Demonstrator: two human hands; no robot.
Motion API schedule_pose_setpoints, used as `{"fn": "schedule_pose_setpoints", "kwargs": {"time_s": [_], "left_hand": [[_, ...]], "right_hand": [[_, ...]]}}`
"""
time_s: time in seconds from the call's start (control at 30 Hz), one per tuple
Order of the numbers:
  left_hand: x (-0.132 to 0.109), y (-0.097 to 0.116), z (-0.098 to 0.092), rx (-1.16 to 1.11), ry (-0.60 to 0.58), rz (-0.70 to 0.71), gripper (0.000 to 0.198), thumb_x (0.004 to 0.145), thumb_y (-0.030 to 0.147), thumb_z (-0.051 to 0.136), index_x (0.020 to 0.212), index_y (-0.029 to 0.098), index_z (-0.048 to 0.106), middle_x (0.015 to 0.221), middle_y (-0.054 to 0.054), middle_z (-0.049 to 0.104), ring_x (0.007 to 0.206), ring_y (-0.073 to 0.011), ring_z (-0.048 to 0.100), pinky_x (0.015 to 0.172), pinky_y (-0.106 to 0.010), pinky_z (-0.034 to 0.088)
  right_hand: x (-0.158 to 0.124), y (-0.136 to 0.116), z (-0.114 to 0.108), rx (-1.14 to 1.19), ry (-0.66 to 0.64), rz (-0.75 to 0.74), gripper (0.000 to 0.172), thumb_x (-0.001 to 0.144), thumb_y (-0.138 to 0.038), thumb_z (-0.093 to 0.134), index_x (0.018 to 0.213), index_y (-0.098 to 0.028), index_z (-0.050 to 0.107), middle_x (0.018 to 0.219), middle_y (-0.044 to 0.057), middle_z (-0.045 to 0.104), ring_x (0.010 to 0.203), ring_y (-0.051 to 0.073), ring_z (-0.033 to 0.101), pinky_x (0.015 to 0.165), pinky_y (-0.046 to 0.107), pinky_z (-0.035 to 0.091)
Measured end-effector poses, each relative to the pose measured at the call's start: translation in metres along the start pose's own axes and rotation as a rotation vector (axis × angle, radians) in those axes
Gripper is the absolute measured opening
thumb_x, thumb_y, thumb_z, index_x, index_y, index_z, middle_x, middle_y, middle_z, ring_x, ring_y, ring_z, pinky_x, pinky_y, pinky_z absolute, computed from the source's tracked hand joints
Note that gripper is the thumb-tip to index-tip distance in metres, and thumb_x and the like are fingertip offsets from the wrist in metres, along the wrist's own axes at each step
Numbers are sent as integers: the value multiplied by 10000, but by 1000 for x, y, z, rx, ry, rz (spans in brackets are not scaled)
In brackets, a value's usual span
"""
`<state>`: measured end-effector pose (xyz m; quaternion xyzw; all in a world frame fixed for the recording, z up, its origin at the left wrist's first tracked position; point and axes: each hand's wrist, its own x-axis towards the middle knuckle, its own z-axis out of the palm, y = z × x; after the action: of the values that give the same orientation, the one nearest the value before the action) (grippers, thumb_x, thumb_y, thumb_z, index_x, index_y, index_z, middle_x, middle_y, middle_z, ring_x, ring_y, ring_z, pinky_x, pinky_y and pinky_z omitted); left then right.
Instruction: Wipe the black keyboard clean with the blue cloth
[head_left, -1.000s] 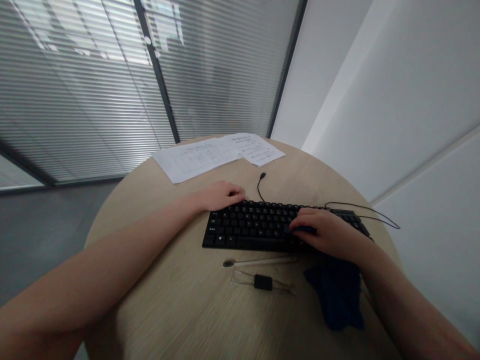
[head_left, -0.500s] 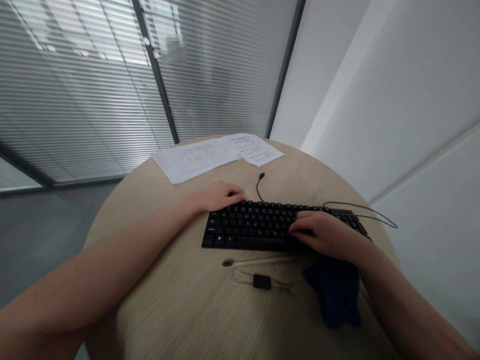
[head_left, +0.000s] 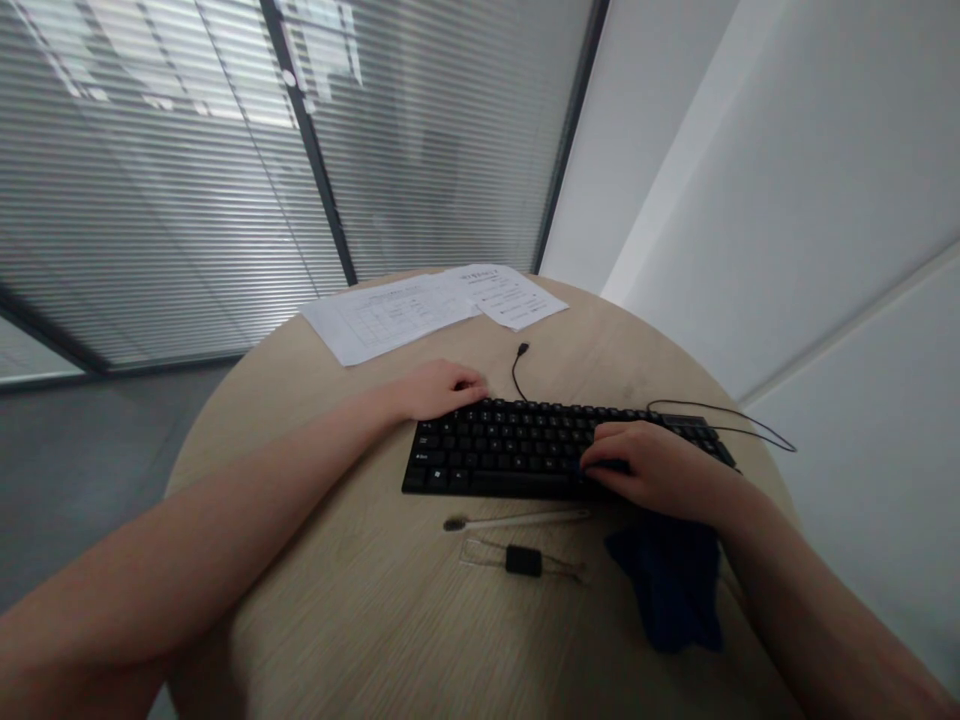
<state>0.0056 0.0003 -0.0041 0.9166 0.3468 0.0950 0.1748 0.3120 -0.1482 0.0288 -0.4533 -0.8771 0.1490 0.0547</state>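
A black keyboard lies across the round table. At its upper left corner, my left hand is closed on the back edge, thumb along the rim; some fingertips are hidden. My right hand rests over the right-middle keys with bent fingers, pinching a bit of dark blue cloth against the keys. More of that blue cloth spreads out below the wrist. In front of the keyboard lie a small brush with dark bristles and a pale handle, and a wire keycap puller with a black middle.
Printed papers lie at the far side of the wooden table. Behind the keyboard a cable end with a plug sticks out, and a cable loop reaches past the right edge. A white wall stands close on the right.
Both hands keep nearly the same place on the keyboard. The view has shifted very slightly; no object has visibly moved on the table.
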Motion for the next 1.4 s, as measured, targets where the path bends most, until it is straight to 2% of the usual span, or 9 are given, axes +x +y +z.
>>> {"fn": "schedule_pose_setpoints", "kwargs": {"time_s": [1.0,1.4], "left_hand": [[0,2,-1,-34,-21,-4,424,969,500,429,826,199,691,747,-27,668,705,-169,563,695,-302,377],[0,0,0,-19,0,7,433,971,498,427,827,187,693,744,-21,676,689,-150,564,659,-275,368]], "right_hand": [[0,0,0,6,-2,-2,207,911,-191,576,997,-214,763,969,38,695,868,159,645,782,265,481],[0,1,-1,18,3,-2,197,915,-190,580,987,-212,762,977,33,695,880,156,643,804,264,487]]}}
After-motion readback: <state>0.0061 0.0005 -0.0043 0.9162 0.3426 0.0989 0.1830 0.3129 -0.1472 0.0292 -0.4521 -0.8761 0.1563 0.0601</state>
